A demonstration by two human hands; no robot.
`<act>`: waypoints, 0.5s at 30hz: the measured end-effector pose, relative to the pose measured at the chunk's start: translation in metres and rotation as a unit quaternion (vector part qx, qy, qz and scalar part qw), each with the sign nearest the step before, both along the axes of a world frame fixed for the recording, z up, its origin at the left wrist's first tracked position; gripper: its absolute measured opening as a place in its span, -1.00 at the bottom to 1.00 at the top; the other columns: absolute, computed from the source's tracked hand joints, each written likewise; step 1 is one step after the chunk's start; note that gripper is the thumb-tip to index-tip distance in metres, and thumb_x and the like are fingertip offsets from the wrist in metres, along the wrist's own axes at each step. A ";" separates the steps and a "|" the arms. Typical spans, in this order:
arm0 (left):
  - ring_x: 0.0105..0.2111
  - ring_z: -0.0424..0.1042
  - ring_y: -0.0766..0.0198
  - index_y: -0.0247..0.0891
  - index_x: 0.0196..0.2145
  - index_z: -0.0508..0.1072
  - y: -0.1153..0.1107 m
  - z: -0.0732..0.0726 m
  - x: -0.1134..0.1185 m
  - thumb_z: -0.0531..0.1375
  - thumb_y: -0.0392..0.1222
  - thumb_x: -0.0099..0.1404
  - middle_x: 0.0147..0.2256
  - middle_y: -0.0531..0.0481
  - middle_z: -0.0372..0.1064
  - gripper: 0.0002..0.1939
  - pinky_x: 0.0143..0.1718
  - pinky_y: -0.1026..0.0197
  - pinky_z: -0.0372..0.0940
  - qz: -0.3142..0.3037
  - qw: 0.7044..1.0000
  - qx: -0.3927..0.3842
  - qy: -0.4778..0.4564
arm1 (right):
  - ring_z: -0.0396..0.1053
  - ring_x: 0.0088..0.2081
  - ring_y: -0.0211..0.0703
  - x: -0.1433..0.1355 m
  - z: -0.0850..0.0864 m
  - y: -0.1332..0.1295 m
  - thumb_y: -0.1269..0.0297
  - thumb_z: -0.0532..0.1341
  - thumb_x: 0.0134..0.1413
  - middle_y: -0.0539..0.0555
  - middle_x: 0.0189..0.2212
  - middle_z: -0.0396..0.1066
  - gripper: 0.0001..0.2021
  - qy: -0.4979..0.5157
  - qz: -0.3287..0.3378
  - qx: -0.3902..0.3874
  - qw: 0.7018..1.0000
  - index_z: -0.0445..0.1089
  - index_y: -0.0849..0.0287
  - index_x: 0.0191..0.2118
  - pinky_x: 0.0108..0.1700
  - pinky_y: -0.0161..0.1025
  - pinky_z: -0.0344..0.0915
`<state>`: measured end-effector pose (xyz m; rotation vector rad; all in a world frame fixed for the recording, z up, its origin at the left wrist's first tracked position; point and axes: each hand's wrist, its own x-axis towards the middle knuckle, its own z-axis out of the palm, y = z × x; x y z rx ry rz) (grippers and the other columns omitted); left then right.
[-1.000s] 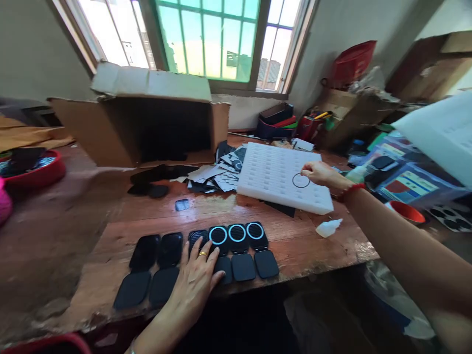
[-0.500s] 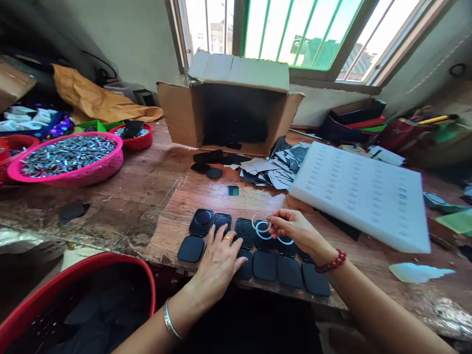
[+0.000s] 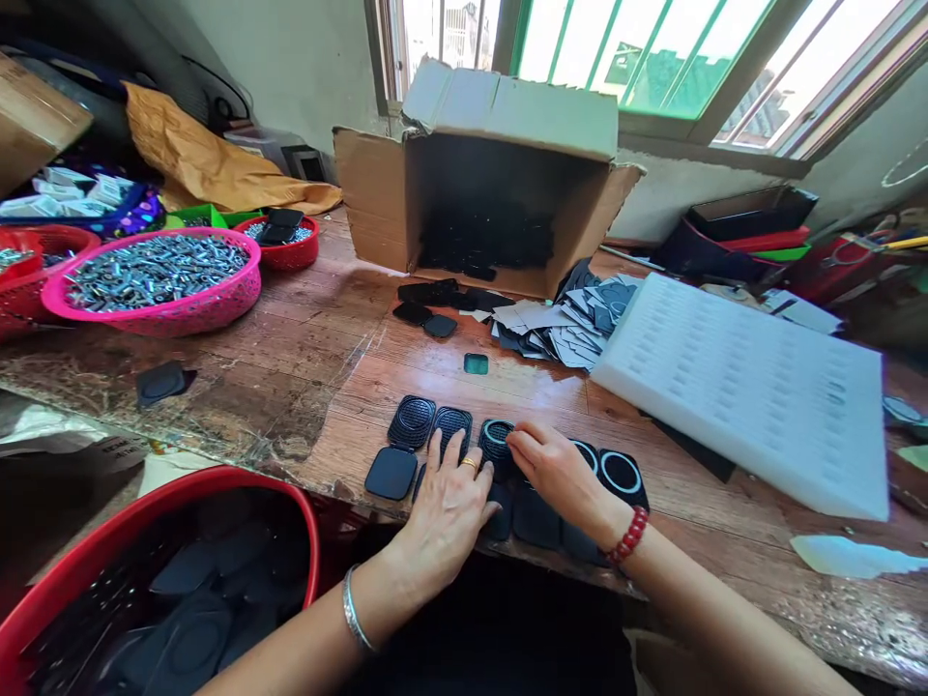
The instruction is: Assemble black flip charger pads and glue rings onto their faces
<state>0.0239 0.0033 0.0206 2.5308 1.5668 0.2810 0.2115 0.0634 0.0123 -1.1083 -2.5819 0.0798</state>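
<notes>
Several hinged black cases lie opened flat in a row along the table's front edge, with ribbed round recesses in their upper halves, like the leftmost case (image 3: 413, 421). My left hand (image 3: 450, 503) lies palm down across them, fingers spread, its fingertips on the second case (image 3: 452, 422). My right hand (image 3: 551, 469) pinches a thin pale ring (image 3: 488, 426) at its right side. This ring lies over the recess of the third case (image 3: 496, 452). At the row's right end, a case with a white ring (image 3: 622, 472) shows; my right hand hides part of the row.
Behind the row stands an open cardboard box (image 3: 373, 198) holding black pieces. A white foam tray (image 3: 754, 387) lies to the right, beside a pile of grey-black cut sheets (image 3: 562, 329). At left are a pink basket (image 3: 181, 311) of metal pins and a red tub (image 3: 311, 541) of black parts.
My right hand has moved left and down, bringing the ring from above the cases onto the third one. My left hand stays spread on the cases. The camera view has shifted a little.
</notes>
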 end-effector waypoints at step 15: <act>0.32 0.06 -0.20 -0.34 0.05 0.43 0.004 -0.002 -0.001 0.26 -0.13 0.32 0.18 -0.25 0.34 -0.61 0.30 -0.38 -0.04 -0.028 0.999 -0.011 -0.014 | 0.37 -0.23 0.01 -0.012 0.008 -0.010 0.57 0.15 0.19 0.17 -0.28 0.46 -0.85 -0.127 0.009 -0.005 0.992 0.44 0.24 -0.27 -0.13 -0.09 0.34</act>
